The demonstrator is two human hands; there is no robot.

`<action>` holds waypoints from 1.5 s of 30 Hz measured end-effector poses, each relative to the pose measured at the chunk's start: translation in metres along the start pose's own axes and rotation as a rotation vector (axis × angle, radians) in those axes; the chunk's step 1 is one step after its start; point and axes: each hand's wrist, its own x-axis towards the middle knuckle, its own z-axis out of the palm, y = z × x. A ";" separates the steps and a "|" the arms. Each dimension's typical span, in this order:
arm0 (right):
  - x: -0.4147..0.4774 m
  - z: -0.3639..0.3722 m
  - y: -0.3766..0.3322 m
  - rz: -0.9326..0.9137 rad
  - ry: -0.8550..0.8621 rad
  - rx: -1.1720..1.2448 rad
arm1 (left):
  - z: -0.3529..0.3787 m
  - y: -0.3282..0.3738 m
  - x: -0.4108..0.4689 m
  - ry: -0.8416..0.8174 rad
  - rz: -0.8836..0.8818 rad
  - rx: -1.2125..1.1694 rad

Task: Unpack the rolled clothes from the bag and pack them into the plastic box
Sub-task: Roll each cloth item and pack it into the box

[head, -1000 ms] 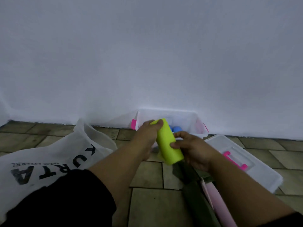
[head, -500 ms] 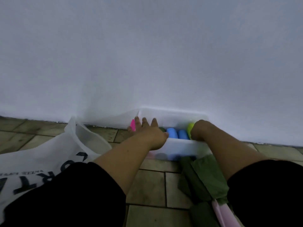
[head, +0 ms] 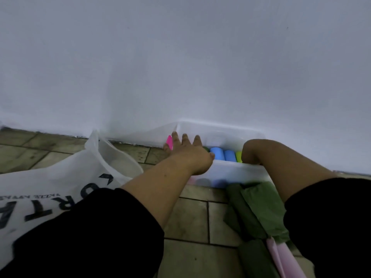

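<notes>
The translucent plastic box [head: 236, 173] stands against the white wall. Inside it lie two blue rolls [head: 217, 153] and a yellow-green roll [head: 238, 156], with a dark green one mostly hidden under my left hand. My left hand [head: 188, 151] lies palm down over the box's left part, fingers spread, holding nothing. My right hand [head: 251, 151] bends down into the box's right end, just beside the yellow-green roll, and its fingers are hidden behind the wrist. The white bag [head: 60, 181] with black letters lies on the floor to the left, its mouth facing the box.
A pink latch [head: 169, 142] sits on the box's left end. Folded dark green cloth [head: 257, 209] and a pale pink cloth [head: 281, 255] lie on the tiled floor in front of the box, by my right arm. The wall runs right behind the box.
One second ago both hands held the yellow-green roll in front of the box. It now lies in the box's right end, and my left hand has spread over the left part.
</notes>
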 end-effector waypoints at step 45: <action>-0.236 0.164 -0.028 -0.288 0.323 0.384 | 0.082 -0.053 -0.161 -0.026 0.097 -0.604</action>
